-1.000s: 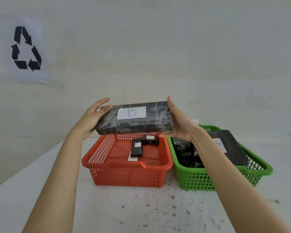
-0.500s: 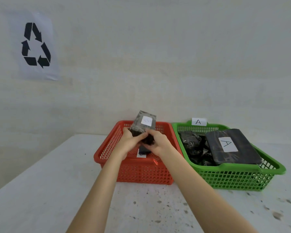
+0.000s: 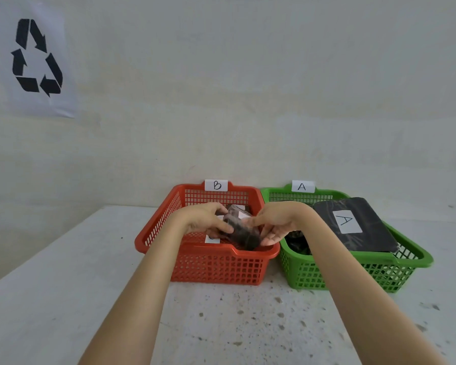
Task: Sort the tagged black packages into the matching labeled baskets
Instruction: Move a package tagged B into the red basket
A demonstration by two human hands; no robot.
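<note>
A red basket (image 3: 216, 264) labelled B stands on the table beside a green basket (image 3: 353, 270) labelled A. Inside the red basket, a black wrapped package (image 3: 241, 230) tagged B lies tilted between both my hands. My left hand (image 3: 208, 222) grips its left end. My right hand (image 3: 277, 225) is at its right end, fingers spread and partly off it. Smaller tagged items under the package are mostly hidden. A flat black package (image 3: 353, 225) tagged A rests across the green basket on top of other black packages.
The baskets stand side by side against a pale wall at the back of a speckled white table (image 3: 234, 320). A recycling sign (image 3: 34, 59) hangs on the wall at the upper left.
The B package has gone from held up in front of me down into the red basket. My right hand's fingers have loosened on it.
</note>
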